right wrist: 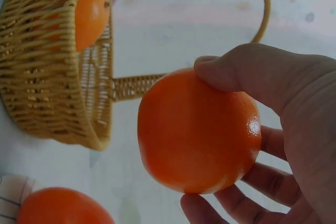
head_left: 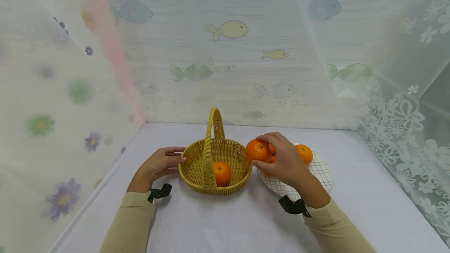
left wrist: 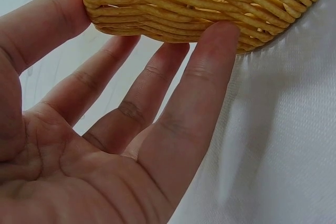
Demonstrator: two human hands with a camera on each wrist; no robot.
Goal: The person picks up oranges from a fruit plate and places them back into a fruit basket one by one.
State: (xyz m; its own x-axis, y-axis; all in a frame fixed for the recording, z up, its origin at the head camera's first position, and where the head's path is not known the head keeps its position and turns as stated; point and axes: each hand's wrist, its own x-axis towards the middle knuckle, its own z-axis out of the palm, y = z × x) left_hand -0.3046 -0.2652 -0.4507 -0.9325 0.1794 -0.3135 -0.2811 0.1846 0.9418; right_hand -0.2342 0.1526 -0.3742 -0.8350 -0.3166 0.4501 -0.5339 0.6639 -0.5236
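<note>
A yellow wicker basket point(head_left: 192, 180) with a tall arched handle stands on the table, with one orange point(head_left: 222, 174) in it. My left hand point(head_left: 164, 163) touches the basket's left side with extended fingers point(left wrist: 181, 108); the left wrist view shows fingertips against the weave. Just beyond the right rim, my right hand point(head_left: 286, 161) holds another orange point(head_left: 258, 150), thumb on one side and fingers on the other, as the right wrist view shows with this orange point(right wrist: 197, 132). Behind and below that hand, more oranges point(head_left: 304, 154) lie on a plate, partly hidden by it.
The white plate point(head_left: 321, 173) with a dark grid pattern sits right of the basket. A white cloth point(head_left: 218, 225) covers the table. Sheer curtains point(head_left: 232, 89) with fish and flower prints hang behind and at both sides.
</note>
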